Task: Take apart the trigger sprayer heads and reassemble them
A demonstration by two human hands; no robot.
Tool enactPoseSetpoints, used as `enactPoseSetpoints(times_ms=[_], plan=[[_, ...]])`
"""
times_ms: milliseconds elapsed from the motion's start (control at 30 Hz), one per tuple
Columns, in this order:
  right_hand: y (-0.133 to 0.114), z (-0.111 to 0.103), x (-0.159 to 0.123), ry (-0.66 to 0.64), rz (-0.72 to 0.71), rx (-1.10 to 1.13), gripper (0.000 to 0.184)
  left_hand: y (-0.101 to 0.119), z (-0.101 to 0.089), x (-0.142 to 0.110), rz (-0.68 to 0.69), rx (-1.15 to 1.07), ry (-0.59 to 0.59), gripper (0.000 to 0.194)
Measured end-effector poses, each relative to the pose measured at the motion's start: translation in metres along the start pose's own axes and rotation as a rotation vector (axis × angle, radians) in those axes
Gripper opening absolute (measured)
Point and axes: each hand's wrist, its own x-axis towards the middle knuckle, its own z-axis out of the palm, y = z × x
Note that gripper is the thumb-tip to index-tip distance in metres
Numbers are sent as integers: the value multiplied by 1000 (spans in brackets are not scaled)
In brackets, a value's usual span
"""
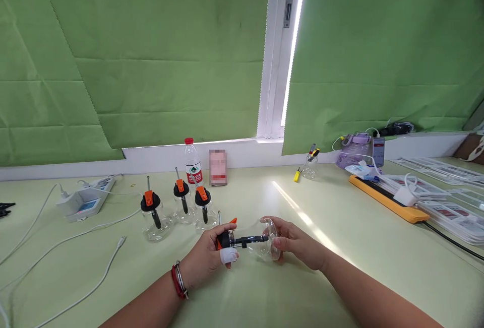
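Observation:
Both my hands hold a clear glass flask (254, 240) lying on its side above the table. My left hand (209, 255), with white tape round a finger, grips the black-and-orange cap at the neck. My right hand (298, 242) is closed around the wide base. A dark tube runs lengthwise inside the glass. To the left, three similar flasks stand upright, a left one (153, 224), a back one (183, 209) and a right one (204, 217). Each has a black cap, an orange lever and a thin metal tube sticking up.
Behind the flasks stand a red-capped water bottle (193, 164) and a pink card-like object (218, 168). White cables (91, 287) and a power strip (86, 202) lie left. Farther right are a small jar of tools (310, 167), a purple bottle (355, 151) and an orange bar (385, 199).

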Motion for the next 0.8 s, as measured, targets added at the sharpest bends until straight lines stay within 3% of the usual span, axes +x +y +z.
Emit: enactPoseSetpoints(times_ms=[200, 467, 600, 800], plan=[[0, 1, 1, 32, 78, -18, 41, 0, 1, 0, -10, -14, -3, 67], [9, 2, 3, 110, 141, 36, 52, -1, 3, 0, -17, -9, 4, 69], [6, 0, 1, 82, 168, 5, 55, -2, 2, 0, -7, -2, 0, 66], [-3, -4, -6, 48, -34, -101, 82, 0, 1, 0, 21, 0, 23, 64]])
